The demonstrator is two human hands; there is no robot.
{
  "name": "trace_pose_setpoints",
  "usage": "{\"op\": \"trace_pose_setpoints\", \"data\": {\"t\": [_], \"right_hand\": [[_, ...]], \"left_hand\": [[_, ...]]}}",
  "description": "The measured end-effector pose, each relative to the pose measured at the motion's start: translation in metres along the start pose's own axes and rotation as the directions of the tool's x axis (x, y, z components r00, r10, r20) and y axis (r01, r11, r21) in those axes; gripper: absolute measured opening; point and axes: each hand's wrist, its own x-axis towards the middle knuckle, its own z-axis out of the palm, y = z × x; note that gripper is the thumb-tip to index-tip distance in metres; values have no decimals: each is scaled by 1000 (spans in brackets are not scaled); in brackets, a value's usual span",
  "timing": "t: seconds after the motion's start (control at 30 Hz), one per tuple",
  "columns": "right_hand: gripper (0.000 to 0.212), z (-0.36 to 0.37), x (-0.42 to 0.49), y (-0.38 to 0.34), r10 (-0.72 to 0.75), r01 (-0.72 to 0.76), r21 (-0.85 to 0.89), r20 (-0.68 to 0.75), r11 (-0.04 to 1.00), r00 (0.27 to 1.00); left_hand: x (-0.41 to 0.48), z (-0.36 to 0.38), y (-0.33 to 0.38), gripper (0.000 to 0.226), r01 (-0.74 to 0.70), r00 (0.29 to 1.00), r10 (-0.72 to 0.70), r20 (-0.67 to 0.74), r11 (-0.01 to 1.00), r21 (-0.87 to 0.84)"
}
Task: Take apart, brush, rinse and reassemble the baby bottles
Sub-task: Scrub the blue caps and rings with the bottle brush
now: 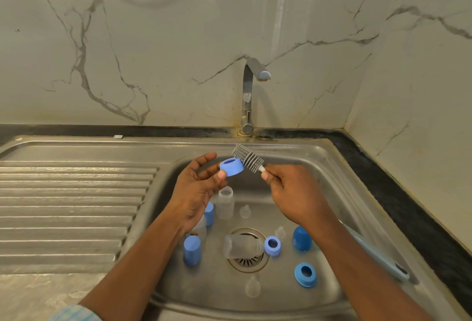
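My left hand (pixel 198 188) pinches a blue bottle collar ring (pixel 231 166) between thumb and fingers above the sink basin. My right hand (pixel 288 193) grips the handle of a grey silicone bottle brush (pixel 247 157), whose bristle head touches the ring's right side. Down in the basin a clear bottle (pixel 225 202) stands upright and another clear bottle (pixel 241 246) lies on its side over the drain. Two more blue rings (pixel 272 245) (pixel 305 274), blue caps (pixel 191 250) (pixel 302 238) (pixel 209 213) and clear teats (pixel 252 286) (pixel 244 211) are scattered around them.
The steel sink (pixel 319 157) has a ribbed drainboard (pixel 71 205) on the left. A chrome tap (pixel 249 96) stands behind the basin, not running. A light blue long-handled brush (pixel 378 254) lies along the basin's right side. Marble walls close the back and right.
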Motion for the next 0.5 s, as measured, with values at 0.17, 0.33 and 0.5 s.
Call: {"op": "trace_pose_setpoints", "data": {"t": [0.17,0.33,0.5], "right_hand": [[25,5,-1,-5,-11,12,13,-14,1000,1000],[24,10,-3,-8,-41,42,-25,29,999,999],[24,10,-2,-11,-47,47,0,20,999,999]], "left_hand": [[-3,4,-1,56,69,997,-67,45,997,-44],[-6,13,-3,68,22,996,-15,-90,996,84],[-3,7,2,65,49,995,-61,-79,989,-142]]}}
